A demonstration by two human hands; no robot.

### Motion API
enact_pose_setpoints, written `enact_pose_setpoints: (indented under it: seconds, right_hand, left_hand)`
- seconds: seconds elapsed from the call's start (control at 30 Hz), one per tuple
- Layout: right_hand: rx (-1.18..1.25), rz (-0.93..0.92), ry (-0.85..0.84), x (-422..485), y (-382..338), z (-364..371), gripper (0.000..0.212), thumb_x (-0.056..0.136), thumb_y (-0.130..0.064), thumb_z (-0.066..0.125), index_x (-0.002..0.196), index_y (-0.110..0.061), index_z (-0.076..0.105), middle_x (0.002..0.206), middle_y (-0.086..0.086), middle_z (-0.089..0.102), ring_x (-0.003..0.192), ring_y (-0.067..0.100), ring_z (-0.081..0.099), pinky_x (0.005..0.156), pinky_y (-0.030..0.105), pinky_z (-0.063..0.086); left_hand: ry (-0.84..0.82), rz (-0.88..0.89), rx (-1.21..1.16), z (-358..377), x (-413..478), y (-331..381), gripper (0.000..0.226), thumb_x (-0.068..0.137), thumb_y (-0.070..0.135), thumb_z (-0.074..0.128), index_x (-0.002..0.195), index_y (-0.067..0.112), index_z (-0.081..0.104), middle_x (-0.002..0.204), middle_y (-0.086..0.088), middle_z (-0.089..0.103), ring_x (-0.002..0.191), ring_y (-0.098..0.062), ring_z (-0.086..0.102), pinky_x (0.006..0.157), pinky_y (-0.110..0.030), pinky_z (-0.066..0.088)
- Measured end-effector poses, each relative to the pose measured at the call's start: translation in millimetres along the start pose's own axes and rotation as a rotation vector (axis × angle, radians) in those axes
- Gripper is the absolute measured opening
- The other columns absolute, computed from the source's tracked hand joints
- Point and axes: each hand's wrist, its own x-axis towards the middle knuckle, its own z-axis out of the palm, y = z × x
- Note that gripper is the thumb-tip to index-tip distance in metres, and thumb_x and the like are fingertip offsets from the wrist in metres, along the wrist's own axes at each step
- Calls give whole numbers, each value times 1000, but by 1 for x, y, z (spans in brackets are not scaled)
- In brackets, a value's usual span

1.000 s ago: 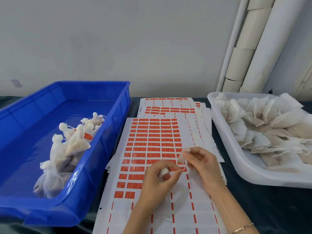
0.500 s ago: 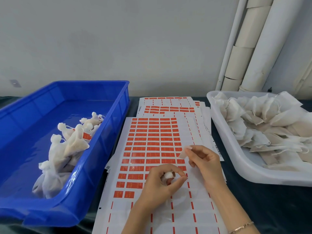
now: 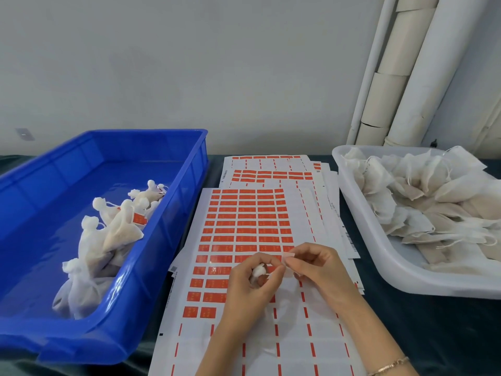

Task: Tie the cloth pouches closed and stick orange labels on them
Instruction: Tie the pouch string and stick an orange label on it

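Note:
My left hand [image 3: 250, 287] curls around the gathered top of a small white cloth pouch [image 3: 259, 271], whose body is mostly hidden under my palm. My right hand [image 3: 315, 270] pinches a small label [image 3: 289, 255] with its pale back toward me, and its fingertips meet my left thumb beside the pouch top. Both hands hover over the top sheet of orange labels [image 3: 245, 222], which has several rows peeled off near me.
A blue bin [image 3: 173, 240] on the left holds several tied pouches [image 3: 108, 240], one showing an orange label. A white tray [image 3: 379, 256] on the right is heaped with untied pouches [image 3: 423, 202]. More label sheets [image 3: 271, 173] lie behind. Pipes stand at the back right.
My right hand has brought the pinched label down and left until it meets my left hand. My left hand has lifted the pouch top slightly toward it.

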Motion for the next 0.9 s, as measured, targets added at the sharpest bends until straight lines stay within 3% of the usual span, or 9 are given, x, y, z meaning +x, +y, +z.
enact_pose_setpoints:
  seconds: [0.17, 0.53, 0.67, 0.77, 0.9]
  right_hand:
    - [1, 17, 13, 0, 0, 1, 5, 80, -23, 75, 83, -27, 74, 88, 0, 74, 84, 20, 69, 68, 23, 56]
    - [4, 53, 11, -2, -3, 2, 7, 77, -26, 77, 83, -27, 75, 91, -1, 74, 87, 19, 70, 69, 23, 55]
    - [19, 59, -22, -3, -4, 0, 30, 63, -44, 79, 89, -29, 74, 94, -3, 74, 91, 16, 69, 71, 23, 56]
    - [97, 113, -66, 2, -4, -2, 37, 60, -38, 83, 94, -29, 73, 101, -1, 72, 95, 17, 69, 77, 30, 58]
    - [396, 130, -24, 5, -7, -6, 58, 55, -47, 88, 102, -21, 67, 99, 6, 72, 71, 15, 68, 66, 24, 56]
  left_hand:
    - [31, -13, 33, -1, 1, -3, 13, 85, 22, 70, 82, 34, 68, 82, 12, 70, 88, -10, 65, 71, -12, 51]
    - [55, -11, 68, 0, 2, -2, 24, 85, 19, 70, 78, 43, 70, 81, 18, 70, 87, -4, 64, 70, -7, 49]
    - [93, -27, 79, 0, 2, -3, 15, 85, 18, 70, 78, 31, 69, 77, 14, 70, 83, -8, 65, 68, -10, 50]
    - [113, -39, 104, 0, 1, -4, 12, 84, 19, 70, 77, 28, 69, 75, 14, 69, 81, -8, 65, 67, -11, 51]
    - [217, -88, 93, 0, 3, -4, 12, 83, 20, 72, 75, 28, 68, 76, 20, 69, 84, 2, 64, 63, -3, 46]
